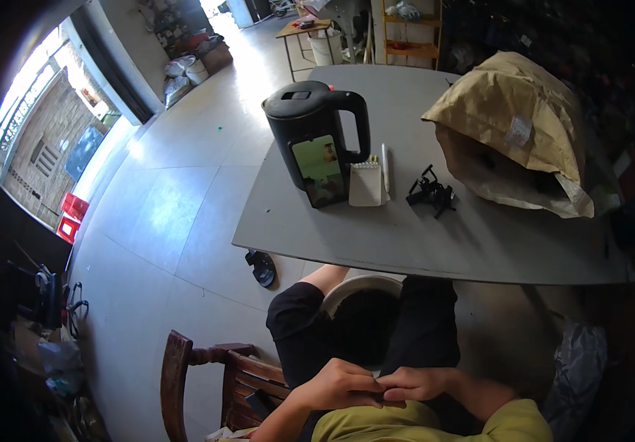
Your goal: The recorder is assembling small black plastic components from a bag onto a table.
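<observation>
My left hand and my right hand meet over my lap, just above a yellow-green shirt. The fingers of both are curled and pressed together at the tips. Whatever lies between them, if anything, is hidden. Between my legs, under the table edge, stands a pale round basin with something dark inside. On the grey table, out of reach of the hands as they rest, a black kettle stands upright. A smartphone with a lit screen leans against it.
Right of the phone lie a small spiral notepad, a white pen and a black folding bracket. A crumpled brown paper bag fills the table's right. A wooden chair stands left; a black sandal is on the floor.
</observation>
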The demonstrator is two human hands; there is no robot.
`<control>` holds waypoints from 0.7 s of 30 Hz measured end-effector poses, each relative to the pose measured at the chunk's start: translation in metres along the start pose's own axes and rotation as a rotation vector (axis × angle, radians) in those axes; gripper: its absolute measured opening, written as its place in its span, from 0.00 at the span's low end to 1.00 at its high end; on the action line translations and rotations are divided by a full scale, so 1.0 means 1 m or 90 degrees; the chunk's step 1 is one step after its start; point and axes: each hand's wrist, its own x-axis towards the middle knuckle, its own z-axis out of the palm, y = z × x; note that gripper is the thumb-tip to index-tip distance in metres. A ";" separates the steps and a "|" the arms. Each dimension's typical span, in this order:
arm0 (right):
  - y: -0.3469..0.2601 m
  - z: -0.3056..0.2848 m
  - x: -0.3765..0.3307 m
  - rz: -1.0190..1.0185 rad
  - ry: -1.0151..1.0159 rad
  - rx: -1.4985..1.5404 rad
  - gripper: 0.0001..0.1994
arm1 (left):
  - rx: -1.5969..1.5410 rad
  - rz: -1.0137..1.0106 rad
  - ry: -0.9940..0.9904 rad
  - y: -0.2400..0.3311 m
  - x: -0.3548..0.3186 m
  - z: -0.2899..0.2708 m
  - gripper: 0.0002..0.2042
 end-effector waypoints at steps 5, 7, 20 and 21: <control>-0.018 0.012 0.005 -0.057 0.069 -0.318 0.15 | 0.034 0.063 0.031 0.003 0.000 -0.004 0.11; -0.015 0.007 0.008 -0.049 0.065 -0.368 0.17 | 0.035 0.063 0.026 0.000 0.000 -0.004 0.12; -0.037 -0.236 -0.002 -0.072 1.223 -0.905 0.19 | -0.348 -0.254 0.420 -0.021 0.000 0.005 0.14; -0.037 -0.244 -0.004 0.004 1.212 -0.911 0.19 | -0.358 -0.246 0.411 -0.025 -0.004 0.004 0.16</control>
